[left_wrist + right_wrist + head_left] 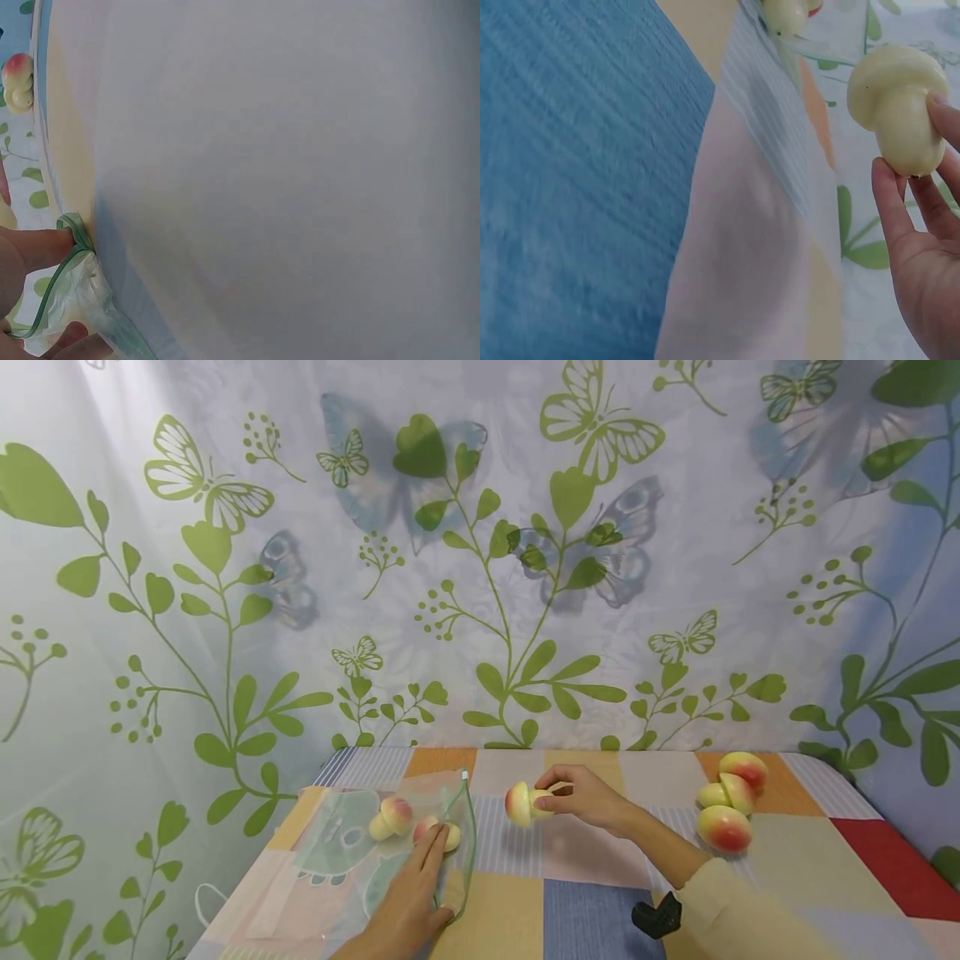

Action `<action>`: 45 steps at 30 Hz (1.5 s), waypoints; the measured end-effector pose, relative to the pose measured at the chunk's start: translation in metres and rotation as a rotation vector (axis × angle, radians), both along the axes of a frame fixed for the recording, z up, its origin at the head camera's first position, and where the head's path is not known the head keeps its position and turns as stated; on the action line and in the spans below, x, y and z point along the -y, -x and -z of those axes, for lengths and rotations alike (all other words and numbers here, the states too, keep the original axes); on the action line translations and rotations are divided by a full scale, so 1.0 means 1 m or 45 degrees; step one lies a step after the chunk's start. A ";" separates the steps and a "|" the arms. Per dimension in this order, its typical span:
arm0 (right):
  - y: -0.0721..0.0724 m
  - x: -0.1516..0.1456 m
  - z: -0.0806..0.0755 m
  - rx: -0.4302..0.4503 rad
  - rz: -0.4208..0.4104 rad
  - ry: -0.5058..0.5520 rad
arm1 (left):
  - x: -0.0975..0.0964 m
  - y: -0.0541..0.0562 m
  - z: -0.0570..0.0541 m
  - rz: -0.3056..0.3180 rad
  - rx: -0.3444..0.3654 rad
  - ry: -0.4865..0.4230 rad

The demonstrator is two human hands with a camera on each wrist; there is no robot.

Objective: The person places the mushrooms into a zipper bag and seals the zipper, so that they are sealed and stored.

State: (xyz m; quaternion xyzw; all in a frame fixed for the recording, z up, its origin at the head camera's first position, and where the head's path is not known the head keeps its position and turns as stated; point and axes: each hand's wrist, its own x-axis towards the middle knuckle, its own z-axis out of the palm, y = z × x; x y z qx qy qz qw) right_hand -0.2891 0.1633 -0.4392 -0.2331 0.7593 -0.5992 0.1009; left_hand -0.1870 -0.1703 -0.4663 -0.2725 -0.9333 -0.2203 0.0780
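In the head view my right hand (pixel 588 797) pinches a toy mushroom (pixel 517 804) by its stem, above the table. Its red-tinged cap points left toward the bag. The right wrist view shows the pale underside of the same mushroom (pixel 900 105) between thumb and fingers. My left hand (pixel 412 885) lies across a clear zip bag (pixel 341 893) with a green-edged mouth, fingers extended. In the left wrist view the thumb touches the green zip edge (pixel 49 292), fingers spread apart from it. Inside the bag lie a mushroom (pixel 396 815) and another mushroom (pixel 453 837), partly covered by my fingers.
Several more toy mushrooms (pixel 723 829) are grouped at the right of the table, beyond my right forearm. A patchwork cloth (pixel 600 906) covers the tabletop. Behind it hangs a curtain (pixel 480 610) with leaves and butterflies. A white cable (pixel 206 893) loops at the left edge.
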 end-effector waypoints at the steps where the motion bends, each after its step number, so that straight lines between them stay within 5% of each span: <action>1: 0.001 0.004 0.001 -0.003 0.002 0.002 | 0.000 0.000 0.000 -0.001 -0.006 0.002; 25: 0.014 0.064 0.015 -0.010 -0.029 0.021 | -0.001 0.002 -0.002 0.012 -0.027 0.017; 35: 0.013 0.094 0.026 -0.085 0.112 -0.086 | -0.001 0.001 -0.001 0.009 -0.037 0.028; 45: 0.015 0.122 0.040 -0.282 0.290 -0.131 | -0.004 0.002 -0.002 0.015 -0.055 0.075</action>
